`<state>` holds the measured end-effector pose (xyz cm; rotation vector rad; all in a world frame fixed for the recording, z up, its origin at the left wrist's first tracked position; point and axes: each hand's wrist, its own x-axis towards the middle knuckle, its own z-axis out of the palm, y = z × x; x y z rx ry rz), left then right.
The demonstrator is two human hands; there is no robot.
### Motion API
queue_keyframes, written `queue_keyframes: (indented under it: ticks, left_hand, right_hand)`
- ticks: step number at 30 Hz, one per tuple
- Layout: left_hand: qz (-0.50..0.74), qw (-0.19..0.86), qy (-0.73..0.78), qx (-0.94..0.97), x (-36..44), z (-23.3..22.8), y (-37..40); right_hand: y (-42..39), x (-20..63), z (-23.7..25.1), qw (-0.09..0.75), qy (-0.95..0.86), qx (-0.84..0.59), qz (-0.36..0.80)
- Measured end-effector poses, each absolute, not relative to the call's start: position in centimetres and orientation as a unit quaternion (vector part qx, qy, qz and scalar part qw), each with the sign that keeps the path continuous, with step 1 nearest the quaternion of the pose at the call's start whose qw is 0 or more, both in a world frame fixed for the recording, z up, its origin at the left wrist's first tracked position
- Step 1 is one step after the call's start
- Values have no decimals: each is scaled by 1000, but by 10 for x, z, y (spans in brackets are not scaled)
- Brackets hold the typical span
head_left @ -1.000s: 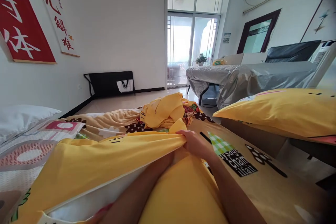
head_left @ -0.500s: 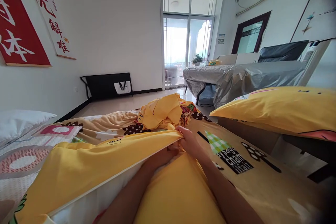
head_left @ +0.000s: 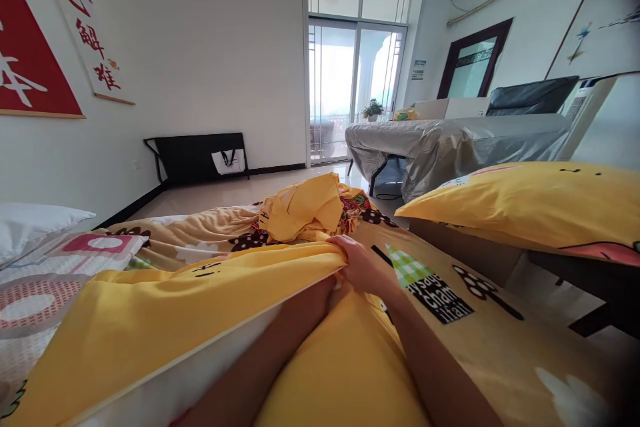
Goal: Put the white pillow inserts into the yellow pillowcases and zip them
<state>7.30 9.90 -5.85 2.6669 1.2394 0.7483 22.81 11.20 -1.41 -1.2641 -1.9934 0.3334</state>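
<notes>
Bright tiled room, with a patterned bedsheet [head_left: 500, 340] spread under the work. At 6 o'clock a yellow pillowcase [head_left: 165, 307] gapes over a white pillow [head_left: 190, 373]. The right hand [head_left: 363, 267] is pinched shut on the case's far corner at centre. The left hand [head_left: 327, 290] is buried inside the case, its grip impossible to tell. If the pinch slackens, the corner would likely slip and bunch off the pillow.

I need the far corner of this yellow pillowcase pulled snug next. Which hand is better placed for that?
Probably the right hand: it grips the far edge of the yellow pillowcase from outside, in plain view. The left hand is reached inside the opening, mostly hidden under the fabric, so its grip cannot be judged.
</notes>
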Motion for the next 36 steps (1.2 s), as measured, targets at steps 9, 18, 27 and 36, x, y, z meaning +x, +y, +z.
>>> queue_keyframes:
  ticks: [9, 18, 27, 36]
  left_hand:
    - [315, 123, 333, 880, 56, -52, 81]
    - [166, 98, 378, 905, 70, -53, 97]
    - [237, 10, 253, 938, 58, -54, 89]
    - [220, -111, 187, 951, 57, -59, 91]
  right_hand:
    - [101, 214, -11, 367, -748, -550, 53]
    - [104, 217, -10, 413, -737, -521, 117]
    - [101, 218, -8, 396, -751, -517, 110]
    - [100, 217, -9, 438, -759, -467, 117]
